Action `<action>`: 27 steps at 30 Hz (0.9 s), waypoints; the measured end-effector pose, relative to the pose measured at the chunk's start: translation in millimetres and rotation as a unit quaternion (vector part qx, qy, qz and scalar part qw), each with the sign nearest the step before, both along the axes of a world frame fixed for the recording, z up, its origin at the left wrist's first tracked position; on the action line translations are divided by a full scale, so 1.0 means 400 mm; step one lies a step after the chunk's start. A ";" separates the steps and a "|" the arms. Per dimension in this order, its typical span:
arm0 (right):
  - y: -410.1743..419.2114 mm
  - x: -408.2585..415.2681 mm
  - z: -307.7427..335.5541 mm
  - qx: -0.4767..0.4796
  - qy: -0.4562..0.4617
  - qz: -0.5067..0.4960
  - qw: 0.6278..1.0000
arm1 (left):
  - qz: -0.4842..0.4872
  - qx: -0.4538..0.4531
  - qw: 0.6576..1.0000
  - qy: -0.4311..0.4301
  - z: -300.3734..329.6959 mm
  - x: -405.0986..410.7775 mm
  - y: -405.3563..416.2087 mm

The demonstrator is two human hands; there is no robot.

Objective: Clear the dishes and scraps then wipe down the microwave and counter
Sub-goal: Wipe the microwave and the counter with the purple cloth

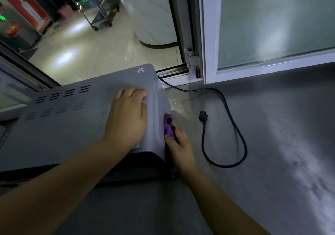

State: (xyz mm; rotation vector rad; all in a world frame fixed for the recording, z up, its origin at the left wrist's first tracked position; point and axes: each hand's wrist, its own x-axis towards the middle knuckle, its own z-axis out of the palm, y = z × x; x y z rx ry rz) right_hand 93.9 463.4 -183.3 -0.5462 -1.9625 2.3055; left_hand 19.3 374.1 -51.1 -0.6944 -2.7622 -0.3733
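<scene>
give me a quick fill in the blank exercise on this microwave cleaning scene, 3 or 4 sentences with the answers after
1. The left hand rests on the ____ of the grey microwave.
2. The right hand presses a cloth of ____ colour against the microwave's side.
3. The black power cord lies on the counter with its plug ____.
4. The warning triangle on the microwave sits near its ____ corner.

Missing words: top; purple; unplugged; far right

Two bare forearms, no sleeves in view, left hand, right hand, no rings
</scene>
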 end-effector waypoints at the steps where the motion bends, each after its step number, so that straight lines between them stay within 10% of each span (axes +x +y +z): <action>1: -0.009 0.030 0.001 -0.003 0.003 0.004 1.000 | -0.001 -0.003 1.000 -0.001 0.000 0.000 0.000; 27: 0.063 -0.362 -0.103 0.051 -0.072 -0.034 0.995 | 0.002 -0.004 1.000 -0.007 -0.007 -0.021 -0.006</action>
